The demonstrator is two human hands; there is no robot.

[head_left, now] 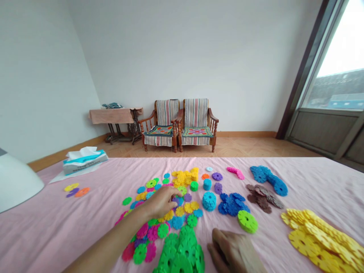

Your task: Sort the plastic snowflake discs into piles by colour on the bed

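Note:
My left hand reaches over a spread of mixed-colour, notched plastic discs. Its thumb and forefinger are apart, close to a blue-purple disc; whether they touch it is unclear. Low on the right, my right hand rests on the cloth with its fingers curled in, so their inside is hidden. Between the hands lies a heap of green discs. Just beyond my right hand are a lime-green stack and a dark blue pile. A light blue stack stands beside that pile.
Yellow discs lie in rows at the right, with brown discs and blue discs behind. Farther off are yellow and pink discs. A tissue pack and a white rounded object are at left.

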